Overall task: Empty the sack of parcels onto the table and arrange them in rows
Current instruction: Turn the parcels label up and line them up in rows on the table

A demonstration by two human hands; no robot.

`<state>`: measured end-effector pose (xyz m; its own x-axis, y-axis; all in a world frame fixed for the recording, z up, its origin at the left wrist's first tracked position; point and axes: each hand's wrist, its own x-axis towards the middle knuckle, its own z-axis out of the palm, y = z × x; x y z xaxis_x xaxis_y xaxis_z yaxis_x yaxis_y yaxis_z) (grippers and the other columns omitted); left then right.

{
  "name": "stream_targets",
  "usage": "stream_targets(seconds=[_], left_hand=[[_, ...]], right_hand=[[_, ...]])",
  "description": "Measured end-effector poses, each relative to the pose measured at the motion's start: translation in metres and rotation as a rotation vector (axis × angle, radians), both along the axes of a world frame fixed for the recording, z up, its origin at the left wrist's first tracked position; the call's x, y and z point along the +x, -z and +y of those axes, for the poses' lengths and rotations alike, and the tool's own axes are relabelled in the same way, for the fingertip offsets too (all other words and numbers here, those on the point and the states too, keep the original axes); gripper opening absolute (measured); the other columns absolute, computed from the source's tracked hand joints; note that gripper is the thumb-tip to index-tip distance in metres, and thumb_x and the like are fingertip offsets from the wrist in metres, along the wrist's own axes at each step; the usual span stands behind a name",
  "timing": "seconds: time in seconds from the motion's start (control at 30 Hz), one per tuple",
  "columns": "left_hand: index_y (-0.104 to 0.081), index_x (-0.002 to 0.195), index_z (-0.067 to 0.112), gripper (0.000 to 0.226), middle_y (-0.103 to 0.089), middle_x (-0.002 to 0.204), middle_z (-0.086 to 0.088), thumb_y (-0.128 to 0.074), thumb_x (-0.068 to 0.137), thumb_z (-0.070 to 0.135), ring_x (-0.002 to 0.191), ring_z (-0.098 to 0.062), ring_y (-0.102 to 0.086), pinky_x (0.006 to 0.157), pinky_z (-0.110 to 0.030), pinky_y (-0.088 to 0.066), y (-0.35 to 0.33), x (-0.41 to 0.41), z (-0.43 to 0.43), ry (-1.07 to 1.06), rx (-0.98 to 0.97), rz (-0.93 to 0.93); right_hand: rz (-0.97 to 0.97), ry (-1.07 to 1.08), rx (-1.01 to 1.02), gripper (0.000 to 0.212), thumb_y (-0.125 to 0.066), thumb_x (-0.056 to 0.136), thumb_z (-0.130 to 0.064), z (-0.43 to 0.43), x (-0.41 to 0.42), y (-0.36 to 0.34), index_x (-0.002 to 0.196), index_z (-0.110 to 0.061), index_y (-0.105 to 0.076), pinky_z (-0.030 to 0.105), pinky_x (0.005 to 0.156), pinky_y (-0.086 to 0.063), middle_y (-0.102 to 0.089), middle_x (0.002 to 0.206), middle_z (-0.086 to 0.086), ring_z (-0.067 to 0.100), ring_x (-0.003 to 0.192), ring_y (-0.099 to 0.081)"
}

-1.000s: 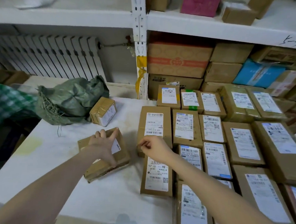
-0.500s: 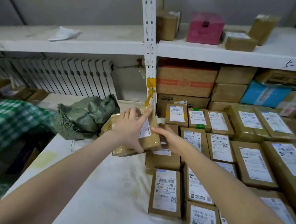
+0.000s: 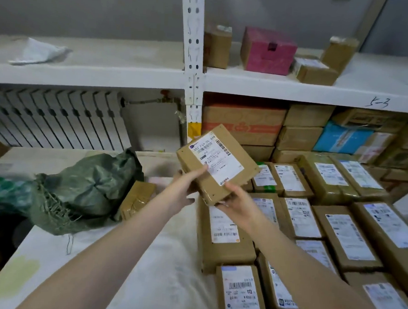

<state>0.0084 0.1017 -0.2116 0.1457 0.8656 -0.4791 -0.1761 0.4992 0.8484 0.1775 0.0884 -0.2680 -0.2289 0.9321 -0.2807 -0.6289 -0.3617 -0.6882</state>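
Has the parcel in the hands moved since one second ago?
Yes. The parcel has gone up off the table and to the right, toward the rows; both hands hold it in the air, label up.

— Where's the sack?
— On the table, left side, one parcel touching its right edge.
— And the rows of parcels?
— Right half of the table, running back to the shelf with stacked boxes under it.
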Motion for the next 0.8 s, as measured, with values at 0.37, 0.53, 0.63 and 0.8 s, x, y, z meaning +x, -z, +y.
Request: stream_targets(seconds=[0.37,0.53,0.63,0.8], left_hand=[[-0.054,0.128,0.032,0.057,-0.072,0.114,-0.004,-0.076,0.076,0.021,0.110,-0.030,-0.065,0.095,-0.056,-0.050,0.044,-0.047,0.054,0.020,0.050,-0.194],[-0.057,0.129,0.027,0.055,-0.073,0.111,-0.005,-0.074,0.078,0.036,0.099,-0.029,-0.071,0.071,-0.041,-0.058,0.050,-0.080,0.084,-0.113,-0.117,-0.216],[-0.061,0.123,0.028,0.055,-0.075,0.104,-0.006,-0.078,0.072,0.039,0.096,-0.031,-0.071,0.081,-0.045,-0.057,0.055,-0.096,0.096,-0.171,-0.187,-0.126],[-0.054,0.131,0.031,0.087,-0.074,0.106,-0.004,-0.087,0.051,0.043,0.093,-0.032,-0.072,0.078,-0.049,-0.057,0.074,-0.111,0.110,-0.285,-0.252,-0.045]], right_hand=[[-0.491,-0.340,-0.022,0.055,-0.079,0.077,-0.017,0.018,-0.021,0.014,0.127,-0.023,-0.057,0.043,0.104,-0.043,-0.063,0.129,0.002,0.017,0.119,-0.059],[-1.418,-0.087,0.039,0.045,-0.068,0.082,-0.010,0.054,-0.019,0.033,0.125,-0.014,-0.056,0.027,0.088,-0.048,-0.061,0.122,0.006,0.022,0.112,-0.059],[-1.664,-0.172,0.176,0.050,-0.066,0.082,-0.021,0.068,-0.024,0.041,0.130,-0.023,-0.052,0.032,0.091,-0.050,-0.059,0.125,-0.001,0.020,0.115,-0.058],[-1.860,-0.512,0.296,0.049,-0.054,0.093,-0.037,0.079,-0.036,0.042,0.138,-0.023,-0.042,0.035,0.091,-0.046,-0.049,0.135,0.002,0.023,0.119,-0.052]])
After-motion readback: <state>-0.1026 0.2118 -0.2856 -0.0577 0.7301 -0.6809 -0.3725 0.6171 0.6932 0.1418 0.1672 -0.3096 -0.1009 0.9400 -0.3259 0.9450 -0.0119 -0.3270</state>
